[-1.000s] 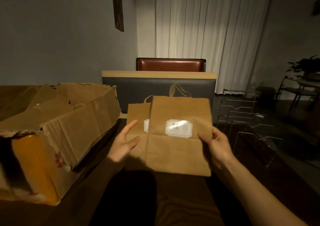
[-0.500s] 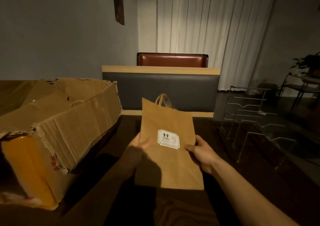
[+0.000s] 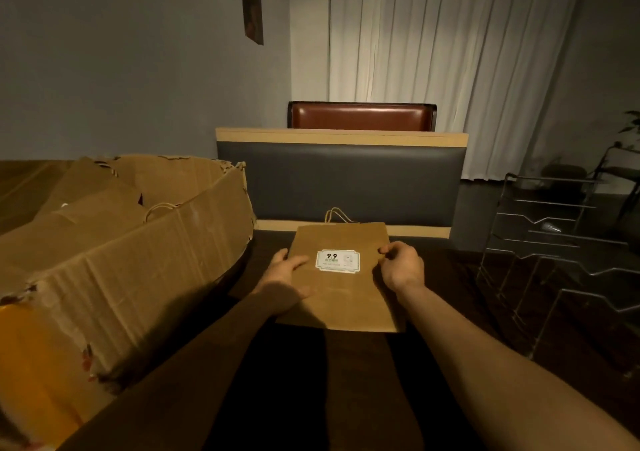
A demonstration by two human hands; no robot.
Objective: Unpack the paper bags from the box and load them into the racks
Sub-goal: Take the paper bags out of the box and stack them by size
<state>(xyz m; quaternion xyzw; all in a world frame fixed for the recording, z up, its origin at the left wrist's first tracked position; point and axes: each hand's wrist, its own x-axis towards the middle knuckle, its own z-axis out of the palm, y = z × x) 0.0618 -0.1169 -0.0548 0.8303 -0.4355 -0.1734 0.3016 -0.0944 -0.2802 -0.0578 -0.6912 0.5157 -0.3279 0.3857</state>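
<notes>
While your left hand [image 3: 289,270] and right hand [image 3: 401,267] pinch the bag [image 3: 341,298] by its side edges above the desk [image 3: 346,381], between box [image 3: 121,267] and rack [image 3: 554,260], you risk snagging its handles on the rack wires or creasing the paper.

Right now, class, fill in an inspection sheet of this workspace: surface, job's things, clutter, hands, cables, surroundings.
Surface: dark wooden table, dimly lit.
Job's things: flat paper bag with white label, held between both hands; torn cardboard box on the left with more bags inside; wire racks on the right, no bags seen in them.
Clutter: nothing seen.
Hands: left hand holds the bag's left edge; right hand grips its right edge.
Cables: nothing seen.
Surroundings: padded bench back, brown chair, white curtain.
</notes>
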